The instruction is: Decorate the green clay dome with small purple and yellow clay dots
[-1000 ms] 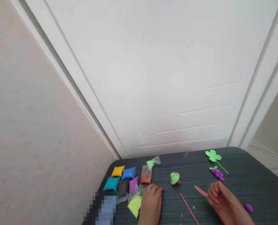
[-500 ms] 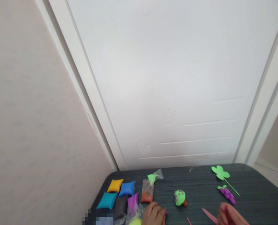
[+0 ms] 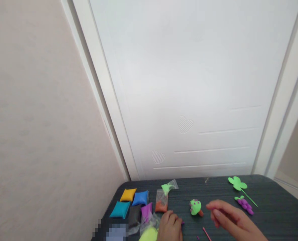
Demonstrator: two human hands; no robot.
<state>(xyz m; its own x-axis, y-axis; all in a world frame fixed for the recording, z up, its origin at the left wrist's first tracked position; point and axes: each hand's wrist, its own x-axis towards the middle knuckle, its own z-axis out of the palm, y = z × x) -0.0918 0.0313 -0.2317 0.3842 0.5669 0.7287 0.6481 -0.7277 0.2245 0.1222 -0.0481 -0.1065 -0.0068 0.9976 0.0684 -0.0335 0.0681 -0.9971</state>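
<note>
My left hand is at the table's front, fingers curled over, with a bit of purple clay poking out at its fingertips. My right hand is raised over the table, thumb and forefinger pinched together; whatever may be between them is too small to make out. Just left of its fingertips lies a clay tree with a green crown, purple dots and a brown trunk. Between my hands are a thin pink stick and a tiny purple piece.
Clay packets in yellow, blue, teal, black and purple lie left, near a brown clay bag, light green bag and yellow-green clay. A green clover and purple grapes lie right.
My right hand has moved left and up toward the clay tree. The pink blade that lay beside it is out of sight. My left hand stays curled, and the view has shifted slightly.
</note>
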